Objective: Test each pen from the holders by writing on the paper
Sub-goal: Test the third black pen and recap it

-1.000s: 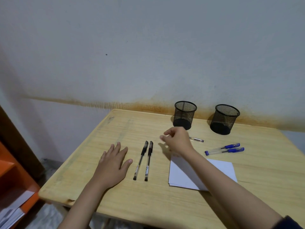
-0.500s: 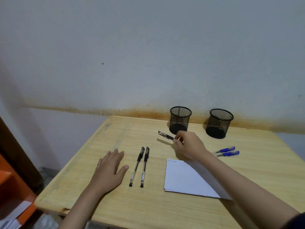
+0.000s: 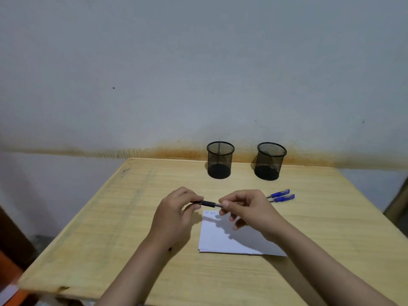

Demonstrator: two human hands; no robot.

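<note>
A person's two bare hands meet above the middle of a pale wooden table (image 3: 123, 228), holding one slim black-capped pen (image 3: 206, 203) level between them. The left hand (image 3: 174, 215) pinches the pen's left end with curled fingers, while the right hand (image 3: 247, 208) grips the right end between thumb and forefinger; the rest of the barrel is hidden inside that hand. The pen hangs just above the far left corner of a small stack of white paper sheets (image 3: 218, 237), which lies flat on the table nearer the person. A few faint marks sit at that far left corner of the top sheet, too small to read.

To the right of the right hand, two blue-capped pens (image 3: 281, 196) lie side by side on the wood, almost touching, their caps pointing right. At the far edge of the table, close to the wall, stand two round black wire-mesh pen holders, upright and well apart: the left holder (image 3: 220, 160) and the right holder (image 3: 270, 161). No pens show above either rim. Behind them a grey wall (image 3: 198, 74) carries a rusty orange stain running along at table height.
</note>
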